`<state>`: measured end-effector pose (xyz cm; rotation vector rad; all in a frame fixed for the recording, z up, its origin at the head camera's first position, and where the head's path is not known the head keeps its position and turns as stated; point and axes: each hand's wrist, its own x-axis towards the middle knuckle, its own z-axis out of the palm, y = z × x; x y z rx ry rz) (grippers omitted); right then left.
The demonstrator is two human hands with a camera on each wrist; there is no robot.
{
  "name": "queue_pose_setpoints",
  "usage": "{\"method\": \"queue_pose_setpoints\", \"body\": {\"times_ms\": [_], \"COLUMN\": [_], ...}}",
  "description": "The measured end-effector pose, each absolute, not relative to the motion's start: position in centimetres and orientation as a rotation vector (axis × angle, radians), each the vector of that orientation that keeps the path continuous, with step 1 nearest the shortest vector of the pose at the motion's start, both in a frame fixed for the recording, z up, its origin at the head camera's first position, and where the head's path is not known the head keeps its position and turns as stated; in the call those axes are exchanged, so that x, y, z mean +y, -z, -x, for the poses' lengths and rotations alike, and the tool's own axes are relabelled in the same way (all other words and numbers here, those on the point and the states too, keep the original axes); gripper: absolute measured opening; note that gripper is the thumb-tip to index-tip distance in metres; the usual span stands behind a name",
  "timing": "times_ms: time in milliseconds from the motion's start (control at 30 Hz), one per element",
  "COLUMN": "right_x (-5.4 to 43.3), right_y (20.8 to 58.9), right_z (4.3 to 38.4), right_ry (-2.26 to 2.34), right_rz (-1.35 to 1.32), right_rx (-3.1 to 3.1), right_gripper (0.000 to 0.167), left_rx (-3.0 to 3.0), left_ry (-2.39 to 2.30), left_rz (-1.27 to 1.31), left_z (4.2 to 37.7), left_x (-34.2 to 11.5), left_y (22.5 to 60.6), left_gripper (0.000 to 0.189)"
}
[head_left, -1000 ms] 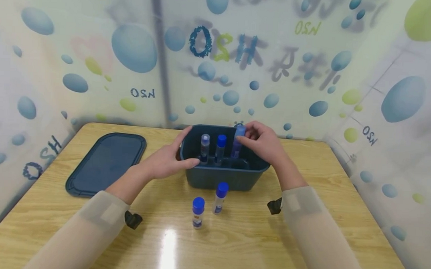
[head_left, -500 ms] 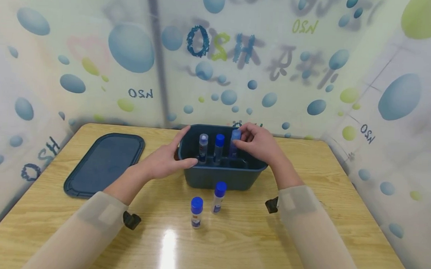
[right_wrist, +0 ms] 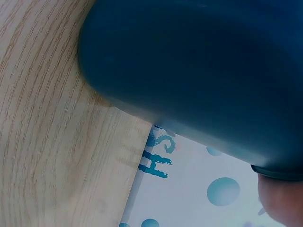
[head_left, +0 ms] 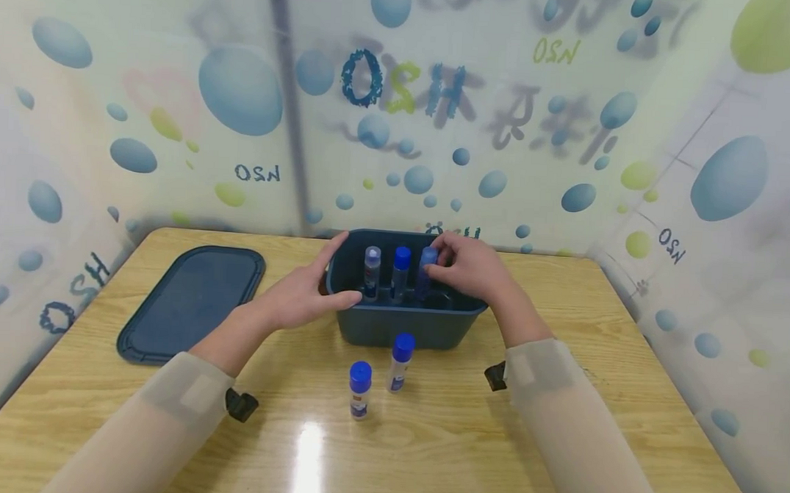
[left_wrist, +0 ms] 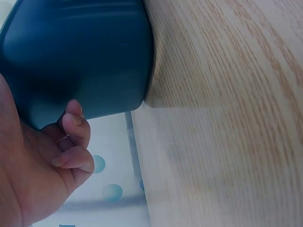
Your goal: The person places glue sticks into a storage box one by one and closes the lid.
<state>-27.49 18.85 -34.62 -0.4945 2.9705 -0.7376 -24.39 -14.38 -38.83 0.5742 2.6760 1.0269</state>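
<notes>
My right hand (head_left: 470, 268) pinches a glue stick (head_left: 425, 273) with a translucent light-blue top inside the dark blue bin (head_left: 405, 326), right of the middle. To its left, a glue stick with a blue cap (head_left: 400, 272) and one with a clear, shiny top (head_left: 371, 271) stand upright in the bin. My left hand (head_left: 303, 294) rests at the bin's left end, thumb by the front rim and index finger stretched toward the back; its other fingers (left_wrist: 75, 158) bend loosely beside the end wall. The lower end of the pinched glue stick is hard to make out.
Two blue-capped glue sticks, a nearer one (head_left: 359, 392) and a farther one (head_left: 399, 364), stand on the wooden table (head_left: 459, 440) before the bin. A dark blue lid (head_left: 190, 304) lies at the left. A patterned wall (head_left: 536, 201) rises behind.
My right hand has lowered the glue stick into the bin and shifted it slightly left, closer to the blue-capped one. The left hand keeps its place on the bin.
</notes>
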Motion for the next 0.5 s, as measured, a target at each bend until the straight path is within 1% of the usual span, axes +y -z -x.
{"method": "queue_pose_setpoints", "body": {"times_ms": [500], "right_x": [18.39], "right_y": [34.57], "right_z": [27.39], "right_ry": [0.566], "right_rz": [0.478], "right_rx": [2.986], "right_gripper": [0.041], "left_rx": [2.663], "left_ry": [-1.026], "left_rz": [-0.56], "left_z": [24.41], "left_x": [-14.35], "left_y": [38.74], "left_gripper": [0.11]}}
